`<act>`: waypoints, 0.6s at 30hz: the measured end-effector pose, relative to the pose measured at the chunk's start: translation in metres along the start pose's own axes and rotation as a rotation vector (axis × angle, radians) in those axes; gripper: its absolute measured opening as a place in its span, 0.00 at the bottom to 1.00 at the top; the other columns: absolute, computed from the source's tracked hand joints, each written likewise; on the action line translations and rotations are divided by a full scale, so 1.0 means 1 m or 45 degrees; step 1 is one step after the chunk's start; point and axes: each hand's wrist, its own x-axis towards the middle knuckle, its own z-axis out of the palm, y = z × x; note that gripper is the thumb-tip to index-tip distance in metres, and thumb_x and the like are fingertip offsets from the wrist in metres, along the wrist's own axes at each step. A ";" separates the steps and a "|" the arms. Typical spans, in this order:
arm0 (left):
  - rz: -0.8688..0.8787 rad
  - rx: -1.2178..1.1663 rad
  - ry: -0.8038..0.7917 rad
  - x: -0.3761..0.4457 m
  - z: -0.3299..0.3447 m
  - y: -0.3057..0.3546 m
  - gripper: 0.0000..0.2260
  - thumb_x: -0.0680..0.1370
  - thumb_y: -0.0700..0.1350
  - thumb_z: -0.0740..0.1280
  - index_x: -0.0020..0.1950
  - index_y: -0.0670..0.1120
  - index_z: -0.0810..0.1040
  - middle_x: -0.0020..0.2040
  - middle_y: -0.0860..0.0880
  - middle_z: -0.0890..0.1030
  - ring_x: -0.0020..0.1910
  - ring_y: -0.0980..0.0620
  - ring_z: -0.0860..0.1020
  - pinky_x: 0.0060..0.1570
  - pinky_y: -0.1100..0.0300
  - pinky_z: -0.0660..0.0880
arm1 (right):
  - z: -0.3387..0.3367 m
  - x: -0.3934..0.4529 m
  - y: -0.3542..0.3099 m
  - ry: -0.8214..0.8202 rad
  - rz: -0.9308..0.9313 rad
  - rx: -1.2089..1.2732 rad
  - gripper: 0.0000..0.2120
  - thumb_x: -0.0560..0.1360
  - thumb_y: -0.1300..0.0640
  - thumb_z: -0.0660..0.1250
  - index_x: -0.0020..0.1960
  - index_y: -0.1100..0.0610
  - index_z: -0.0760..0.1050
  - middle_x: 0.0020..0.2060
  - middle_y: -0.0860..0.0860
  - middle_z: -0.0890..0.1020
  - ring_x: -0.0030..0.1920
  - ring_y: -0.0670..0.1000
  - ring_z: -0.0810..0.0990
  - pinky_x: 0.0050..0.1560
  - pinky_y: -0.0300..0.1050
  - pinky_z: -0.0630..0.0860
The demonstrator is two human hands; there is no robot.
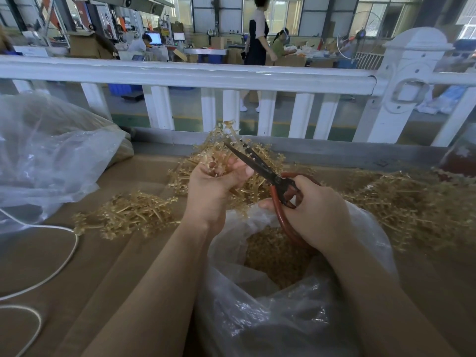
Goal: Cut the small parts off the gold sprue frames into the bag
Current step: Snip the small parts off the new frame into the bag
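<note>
Clear bag point(296, 305) sat open on worktop point(90, 266), cut parts inside. Above bag, left hand point(213, 186) gripped gold sprue frame point(226, 140); right hand point(314, 210) gripped red-handled scissors point(260, 168), blades at frame.

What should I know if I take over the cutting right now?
Left hand grips a gold frame held up above the bag.
Right hand holds the scissors, blades at the frame.
Done: cut parts already lie in the open bag below your hands.
Left: a frame pile on the right, a smaller pile on the left and more behind the hands; I cannot tell which are already trimmed.
</note>
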 end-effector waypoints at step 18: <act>-0.171 -0.054 0.011 -0.001 0.002 -0.004 0.15 0.67 0.35 0.75 0.53 0.39 0.79 0.40 0.52 0.85 0.35 0.59 0.79 0.37 0.66 0.74 | -0.002 0.002 -0.002 -0.140 0.093 0.126 0.37 0.58 0.16 0.54 0.48 0.44 0.74 0.37 0.36 0.77 0.39 0.37 0.75 0.37 0.32 0.67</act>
